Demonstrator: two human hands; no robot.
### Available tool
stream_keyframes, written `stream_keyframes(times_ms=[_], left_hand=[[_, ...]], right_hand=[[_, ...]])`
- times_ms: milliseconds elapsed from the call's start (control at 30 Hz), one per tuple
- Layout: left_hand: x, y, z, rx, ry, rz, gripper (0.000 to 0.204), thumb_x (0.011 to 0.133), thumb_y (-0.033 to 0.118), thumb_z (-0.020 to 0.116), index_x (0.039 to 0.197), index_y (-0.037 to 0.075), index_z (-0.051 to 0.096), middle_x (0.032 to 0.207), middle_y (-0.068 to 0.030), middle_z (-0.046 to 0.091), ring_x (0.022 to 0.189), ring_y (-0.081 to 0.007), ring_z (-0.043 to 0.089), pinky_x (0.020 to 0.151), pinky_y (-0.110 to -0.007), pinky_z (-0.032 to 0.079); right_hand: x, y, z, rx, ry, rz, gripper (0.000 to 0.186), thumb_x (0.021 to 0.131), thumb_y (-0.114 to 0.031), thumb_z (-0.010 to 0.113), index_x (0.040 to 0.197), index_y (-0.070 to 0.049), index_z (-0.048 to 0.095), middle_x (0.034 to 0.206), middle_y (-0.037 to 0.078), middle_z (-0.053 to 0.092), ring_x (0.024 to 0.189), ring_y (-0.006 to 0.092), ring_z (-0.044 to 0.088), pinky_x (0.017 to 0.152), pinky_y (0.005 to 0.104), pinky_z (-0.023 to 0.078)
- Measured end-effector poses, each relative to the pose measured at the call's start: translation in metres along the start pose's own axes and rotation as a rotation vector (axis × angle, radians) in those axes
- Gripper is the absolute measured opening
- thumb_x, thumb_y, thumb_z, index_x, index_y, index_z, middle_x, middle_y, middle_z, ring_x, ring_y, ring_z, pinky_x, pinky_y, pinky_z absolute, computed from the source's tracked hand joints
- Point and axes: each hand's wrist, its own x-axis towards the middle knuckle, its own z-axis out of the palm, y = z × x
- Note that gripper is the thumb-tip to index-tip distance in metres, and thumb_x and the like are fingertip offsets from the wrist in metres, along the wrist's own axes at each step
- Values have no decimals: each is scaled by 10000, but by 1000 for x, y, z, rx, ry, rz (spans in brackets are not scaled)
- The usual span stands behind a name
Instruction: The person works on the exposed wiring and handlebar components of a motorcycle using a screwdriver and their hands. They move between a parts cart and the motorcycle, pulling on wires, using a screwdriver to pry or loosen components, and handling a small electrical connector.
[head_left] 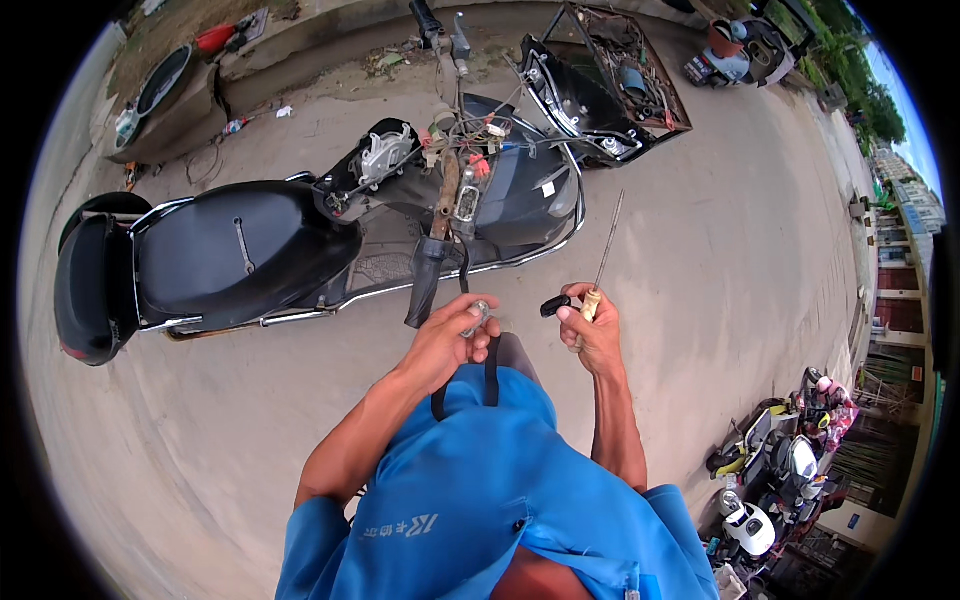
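My left hand (446, 342) holds a small silvery part (476, 318) between curled fingers, just below the handlebar grip (427, 280) of a dark scooter. My right hand (600, 338) grips a screwdriver (590, 312) with a pale yellowish handle and a long thin shaft pointing upward, along with a small black piece (556, 305). The scooter's front is partly dismantled, with loose cables (470, 140) around the bare steering column and removed panels. A wrench (242, 245) lies on the black seat (185, 255).
A metal cart (680, 115) of tools and parts stands behind the scooter, beside a low concrete ledge (300, 40) with tubs (163, 80). Another scooter (715, 65) is parked at the upper right, and several more (760, 520) stand along the building at the lower right.
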Motion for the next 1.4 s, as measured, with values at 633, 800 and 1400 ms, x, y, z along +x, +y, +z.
stream_keyframes(times_ms=[633,800,1400], left_hand=[[8,-75,18,-67,51,-93,375,1026,199,508,1277,-77,545,1179,-171,624,1111,-259,629,984,-390,538],[-8,-123,-9,156,131,-159,283,993,67,553,1249,-49,584,1240,-138,592,1113,-224,627,961,-335,562],[151,-140,-404,-53,978,84,149,853,44,659,997,54,696,1026,-88,687,891,-225,676,729,-358,613]], right_hand=[[-64,19,-7,-163,-204,90,275,811,1,774,1047,-45,642,600,-63,483,555,23,440,469,209,310],[-79,74,-4,-289,-282,75,242,831,-23,769,1037,-45,645,676,-54,500,561,24,431,487,204,330],[-218,215,-77,-451,372,787,358,888,-161,710,1182,-25,556,739,44,572,511,118,507,443,279,445]])
